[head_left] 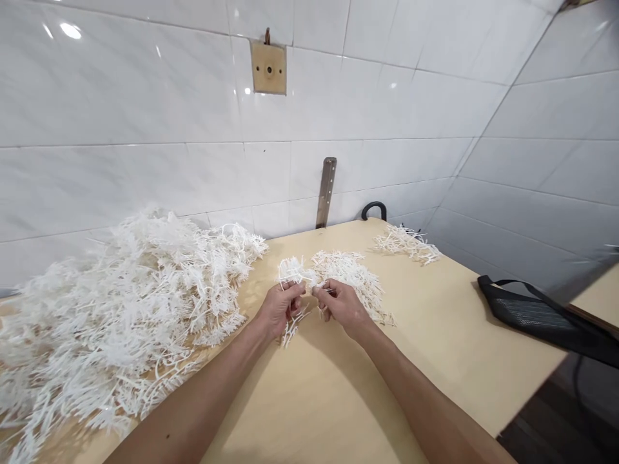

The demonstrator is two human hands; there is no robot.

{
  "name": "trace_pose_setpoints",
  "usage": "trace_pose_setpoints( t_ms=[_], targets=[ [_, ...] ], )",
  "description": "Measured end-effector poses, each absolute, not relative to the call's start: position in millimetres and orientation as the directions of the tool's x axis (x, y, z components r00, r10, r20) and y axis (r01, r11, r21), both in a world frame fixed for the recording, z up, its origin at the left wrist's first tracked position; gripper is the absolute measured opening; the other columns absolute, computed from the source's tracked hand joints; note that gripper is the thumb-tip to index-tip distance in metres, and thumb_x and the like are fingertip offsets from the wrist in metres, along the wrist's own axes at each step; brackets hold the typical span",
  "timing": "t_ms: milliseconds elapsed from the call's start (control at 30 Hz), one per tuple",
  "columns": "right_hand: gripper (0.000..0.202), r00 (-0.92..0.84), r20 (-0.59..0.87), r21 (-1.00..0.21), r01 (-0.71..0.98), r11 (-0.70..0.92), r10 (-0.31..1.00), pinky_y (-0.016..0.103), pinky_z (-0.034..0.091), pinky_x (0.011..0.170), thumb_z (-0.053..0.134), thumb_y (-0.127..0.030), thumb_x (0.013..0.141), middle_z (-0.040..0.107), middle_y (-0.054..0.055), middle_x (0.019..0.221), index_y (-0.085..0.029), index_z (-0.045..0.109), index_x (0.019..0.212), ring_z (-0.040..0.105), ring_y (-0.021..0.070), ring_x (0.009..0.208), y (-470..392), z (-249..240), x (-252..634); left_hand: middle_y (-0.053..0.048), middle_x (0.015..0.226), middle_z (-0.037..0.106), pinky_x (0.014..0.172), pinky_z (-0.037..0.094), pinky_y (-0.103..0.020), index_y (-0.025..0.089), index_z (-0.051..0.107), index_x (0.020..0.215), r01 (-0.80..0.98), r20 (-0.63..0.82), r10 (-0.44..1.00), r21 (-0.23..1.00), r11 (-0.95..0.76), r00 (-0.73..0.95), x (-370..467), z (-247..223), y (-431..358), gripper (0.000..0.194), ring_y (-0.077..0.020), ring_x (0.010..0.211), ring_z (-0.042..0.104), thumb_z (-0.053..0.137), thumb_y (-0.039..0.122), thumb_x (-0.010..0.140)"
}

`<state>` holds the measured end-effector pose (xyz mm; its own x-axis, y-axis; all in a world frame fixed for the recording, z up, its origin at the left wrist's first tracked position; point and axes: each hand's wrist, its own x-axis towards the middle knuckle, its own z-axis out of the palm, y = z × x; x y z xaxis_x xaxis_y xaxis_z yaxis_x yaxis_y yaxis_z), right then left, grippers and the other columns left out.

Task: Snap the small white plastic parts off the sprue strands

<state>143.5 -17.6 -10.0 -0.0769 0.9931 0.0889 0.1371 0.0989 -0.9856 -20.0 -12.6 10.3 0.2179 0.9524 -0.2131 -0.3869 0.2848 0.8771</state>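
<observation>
Near the middle of the table, my left hand point(284, 307) pinches a white branched plastic sprig point(292, 270) between thumb and fingers. My right hand point(339, 303) is closed just beside it, its thumb and forefinger gripping the sprig's other side close to the left fingertips. The exact grip point is partly hidden by the fingers. Behind and under my right hand lies a small pile of white sprigs point(355, 274). To the left spreads a large heap of the same frilly white sprigs point(140, 290).
A smaller bunch of thin white pieces point(407, 243) lies at the table's far right corner. A black mesh bag point(536, 316) hangs over the right edge of the tan table point(435, 335). A metal bracket point(326, 192) and a black hook-shaped handle point(374, 207) stand by the tiled wall.
</observation>
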Motion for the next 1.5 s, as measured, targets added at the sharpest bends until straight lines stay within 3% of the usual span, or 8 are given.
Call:
trace_pose_setpoints(
  t_ms=[467,700,1000,1267,1500],
  targets=[
    [0.037,-0.052,0.11,-0.994,-0.005,0.11,0.993,0.024,0.045,0.044,0.065,-0.055,0.08,0.056,-0.002,0.062,-0.018,0.064,0.084,0.051,0.0099,0.046,-17.6,-3.0,145.0,0.006,0.043,0.046,0.035,0.014,-0.019,0.015,0.055,0.068,-0.367,-0.175,0.97,0.902,0.228,0.171,-19.8,8.0,-11.8,0.028,-0.0036,0.035,0.032,0.079,0.029,0.062],
    [0.039,-0.035,0.064,-0.998,-0.02,0.064,0.997,0.025,0.044,0.044,0.068,-0.056,0.078,0.062,0.001,0.066,-0.017,0.068,0.083,0.049,0.0093,0.046,-17.0,-5.5,146.4,0.001,0.049,0.058,0.038,0.025,-0.02,0.016,0.057,0.08,-0.429,-0.211,0.957,0.859,0.279,0.2,-22.7,6.4,-10.9,0.027,-0.0068,0.034,0.04,0.074,0.032,0.066],
    [0.041,-0.065,0.065,-0.998,0.005,0.065,0.996,0.025,0.044,0.044,0.065,-0.057,0.081,0.061,0.001,0.063,-0.017,0.068,0.081,0.05,0.0099,0.047,-17.9,-5.7,146.3,0.002,0.05,0.058,0.037,0.03,-0.018,0.015,0.057,0.083,-0.457,-0.185,0.963,0.852,0.257,0.196,-22.8,4.7,-10.7,0.035,-0.0065,0.035,0.044,0.08,0.035,0.065],
    [0.04,-0.149,0.048,-0.998,0.021,0.052,0.988,0.025,0.045,0.043,0.066,-0.057,0.079,0.064,0.002,0.069,-0.017,0.067,0.086,0.052,0.0105,0.048,-18.5,-6.5,144.9,0.001,0.059,0.062,0.036,0.034,-0.017,0.014,0.059,0.084,-0.482,-0.182,0.965,0.839,0.252,0.188,-21.9,6.2,-11.1,0.034,-0.0055,0.039,0.047,0.081,0.029,0.065],
    [0.033,-0.091,0.054,-0.999,-0.006,0.053,0.994,0.026,0.043,0.045,0.066,-0.051,0.081,0.06,-0.001,0.064,-0.018,0.064,0.084,0.05,0.0096,0.045,-19.6,-3.6,145.9,-0.005,0.089,0.07,0.036,0.035,-0.016,0.013,0.063,0.089,-0.536,-0.169,0.97,0.81,0.236,0.172,-21.3,3.5,-8.5,0.031,-0.0047,0.047,0.053,0.08,0.022,0.065]
  ],
)
